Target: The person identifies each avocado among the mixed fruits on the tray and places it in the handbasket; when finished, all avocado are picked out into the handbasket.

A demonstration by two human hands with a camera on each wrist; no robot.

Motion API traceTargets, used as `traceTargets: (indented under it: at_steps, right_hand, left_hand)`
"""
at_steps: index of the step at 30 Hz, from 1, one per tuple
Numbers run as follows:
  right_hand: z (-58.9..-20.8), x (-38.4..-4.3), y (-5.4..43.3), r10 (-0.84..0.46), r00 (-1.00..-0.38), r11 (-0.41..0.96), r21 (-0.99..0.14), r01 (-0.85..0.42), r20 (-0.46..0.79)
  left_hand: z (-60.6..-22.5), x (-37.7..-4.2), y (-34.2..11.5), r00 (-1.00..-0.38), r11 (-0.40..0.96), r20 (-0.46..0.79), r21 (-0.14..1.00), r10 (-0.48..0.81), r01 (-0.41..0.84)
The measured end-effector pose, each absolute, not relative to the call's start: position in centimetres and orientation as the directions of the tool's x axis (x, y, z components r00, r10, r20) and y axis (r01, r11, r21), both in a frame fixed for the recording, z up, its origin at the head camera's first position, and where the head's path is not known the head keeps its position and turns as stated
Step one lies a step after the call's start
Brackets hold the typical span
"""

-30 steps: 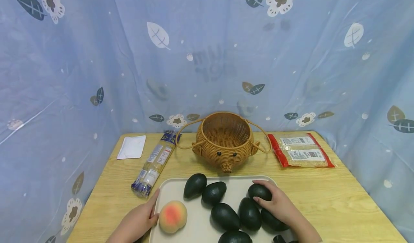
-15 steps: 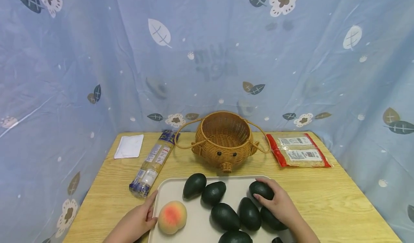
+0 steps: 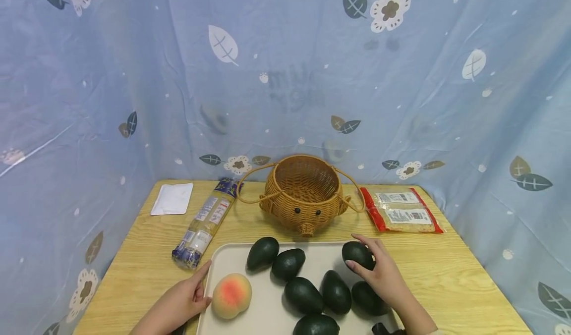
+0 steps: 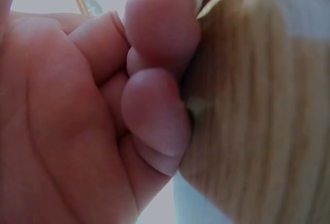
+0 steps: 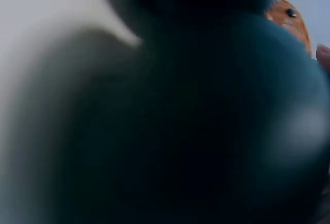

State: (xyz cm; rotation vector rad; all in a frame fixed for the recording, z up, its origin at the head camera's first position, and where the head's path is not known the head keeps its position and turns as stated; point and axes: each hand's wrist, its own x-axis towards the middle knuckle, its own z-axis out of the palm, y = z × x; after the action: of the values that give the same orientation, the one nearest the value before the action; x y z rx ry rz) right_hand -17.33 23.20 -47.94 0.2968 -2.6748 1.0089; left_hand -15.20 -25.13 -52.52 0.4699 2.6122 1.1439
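A cream tray [image 3: 267, 315] holds several dark green avocados, among them a pair [image 3: 288, 264] near its back rim. At the tray's back right corner my right hand [image 3: 385, 275] grips one avocado [image 3: 358, 254] between thumb and fingers, apart from the avocado [image 3: 369, 298] in front of it. My left hand [image 3: 178, 300] holds the tray's left rim, thumb close beside a peach [image 3: 232, 295]. The left wrist view has the curled fingertips [image 4: 157, 113] against the wood-grain surface. Blurred dark avocado [image 5: 206, 131] fills most of the right wrist view.
Behind the tray stands a wicker basket [image 3: 308, 216] with a pig face and looped handles. A long clear packet [image 3: 207, 221] with blue ends lies left, near a white square [image 3: 172, 198]. To the right is a red-edged packet [image 3: 401, 211]. Blue curtain [image 3: 285, 77] surrounds the table [image 3: 450, 275].
My right hand has drawn its avocado up and away from the neighbouring avocados, so a gap now shows. The left hand stays at the tray's rim. The head view has shifted slightly.
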Motion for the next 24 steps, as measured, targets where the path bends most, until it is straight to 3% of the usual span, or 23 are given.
traceTargets:
  at_steps: [12,24]
  right_hand:
    - [-42.6,-20.9,23.0,-0.121,-0.948,0.674,-0.677,-0.297,0.296]
    - [-39.0,-25.5,18.3,-0.147,-0.933,0.646,-0.682,-0.343,0.329]
  left_hand:
    - [-52.7,-15.3,-25.1,-0.919,0.644,-0.083,0.737,0.386,0.204]
    - [-52.6,-15.2,-25.4,-0.910,0.634,-0.078,0.741,0.407,0.220]
